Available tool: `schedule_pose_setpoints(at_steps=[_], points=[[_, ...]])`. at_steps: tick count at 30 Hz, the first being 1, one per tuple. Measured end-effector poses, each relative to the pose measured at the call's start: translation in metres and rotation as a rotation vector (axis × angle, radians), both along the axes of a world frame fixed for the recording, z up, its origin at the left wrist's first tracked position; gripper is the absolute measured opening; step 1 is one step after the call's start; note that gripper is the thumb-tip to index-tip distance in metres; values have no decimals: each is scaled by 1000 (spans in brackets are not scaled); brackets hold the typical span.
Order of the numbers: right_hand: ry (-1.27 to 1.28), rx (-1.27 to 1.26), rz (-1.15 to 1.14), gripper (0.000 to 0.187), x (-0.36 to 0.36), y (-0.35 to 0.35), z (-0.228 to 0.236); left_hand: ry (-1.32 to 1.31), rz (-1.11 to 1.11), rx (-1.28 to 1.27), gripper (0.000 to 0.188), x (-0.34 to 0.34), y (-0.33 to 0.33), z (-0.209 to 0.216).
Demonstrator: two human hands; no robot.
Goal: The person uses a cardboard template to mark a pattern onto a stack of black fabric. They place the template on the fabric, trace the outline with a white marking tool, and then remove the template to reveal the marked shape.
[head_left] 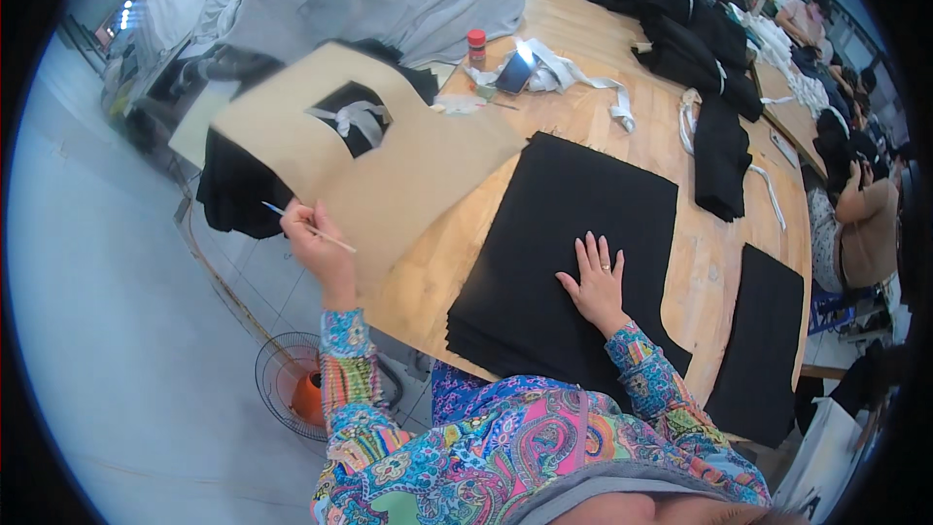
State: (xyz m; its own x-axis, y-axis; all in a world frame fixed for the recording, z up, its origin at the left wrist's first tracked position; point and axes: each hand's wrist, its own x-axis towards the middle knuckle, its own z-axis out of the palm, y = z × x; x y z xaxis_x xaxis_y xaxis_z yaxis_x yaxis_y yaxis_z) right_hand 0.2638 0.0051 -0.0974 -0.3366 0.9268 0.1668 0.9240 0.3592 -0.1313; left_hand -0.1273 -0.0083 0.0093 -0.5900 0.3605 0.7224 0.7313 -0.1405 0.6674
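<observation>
1. A left hand (pixel 321 245) grips a slim pen (pixel 335 237) at the edge of a large, holed tan card pattern (pixel 403 180).
2. The right hand (pixel 597 284) lies spread flat on a stack of black fabric (pixel 544 233) on a wooden table (pixel 418 297).
3. Beyond sit a phone (pixel 514 75), white strips (pixel 559 73) and a red-lidded jar (pixel 476 45).
4. A fan (pixel 306 397) stands at lower left.

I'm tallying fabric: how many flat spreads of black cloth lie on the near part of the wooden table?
2: a large stack under the right hand, and a narrower strip farther right. Any flat cloth beneath the tan sheet would be hidden.
</observation>
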Motion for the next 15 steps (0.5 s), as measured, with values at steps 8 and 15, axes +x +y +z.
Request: schedule_pose_setpoints(at_steps=[8, 15], points=[[710, -94, -75, 61, 33, 20, 21, 327, -450, 254, 30, 45, -48, 129], [1262, 361, -418, 49, 160, 24, 119, -228, -727, 238, 32, 100, -28, 141]])
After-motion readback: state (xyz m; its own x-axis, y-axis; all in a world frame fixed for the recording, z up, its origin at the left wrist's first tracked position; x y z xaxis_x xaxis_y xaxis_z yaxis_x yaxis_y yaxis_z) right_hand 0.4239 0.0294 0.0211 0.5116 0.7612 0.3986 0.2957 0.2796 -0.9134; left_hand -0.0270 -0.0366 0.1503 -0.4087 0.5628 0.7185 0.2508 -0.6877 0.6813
